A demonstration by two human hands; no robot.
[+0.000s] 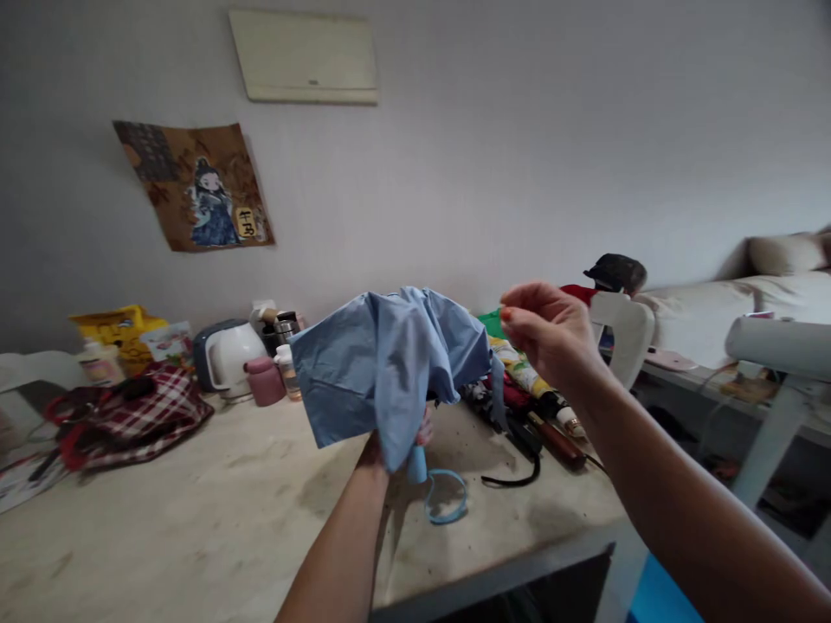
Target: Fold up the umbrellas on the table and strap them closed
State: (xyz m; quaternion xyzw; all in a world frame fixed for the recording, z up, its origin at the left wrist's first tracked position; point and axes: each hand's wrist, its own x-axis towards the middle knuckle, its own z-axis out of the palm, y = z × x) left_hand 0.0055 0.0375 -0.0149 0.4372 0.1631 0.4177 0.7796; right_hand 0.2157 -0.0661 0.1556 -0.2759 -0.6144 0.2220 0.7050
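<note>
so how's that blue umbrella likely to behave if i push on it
The umbrella would probably flop and give, since its cloth hangs in loose folds. The handle, gripped by the left hand, should feel stiffer. The thin wrist loop would likely swing, dangling from the handle's end.

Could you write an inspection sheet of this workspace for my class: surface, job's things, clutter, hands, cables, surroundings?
Surface: pale tabletop, darker smudges.
Job's things: light-blue umbrella, canopy loose and bunched; strap loop at its handle.
Clutter: checked cloth, kettle, pink jar; folded umbrellas at right.
Hands: left hand grips the umbrella by its handle; right hand raised, fingertips close together, contents unclear.
Cables: thin line far right, too unclear to identify.
Surroundings: wall with poster; sofa.
</note>
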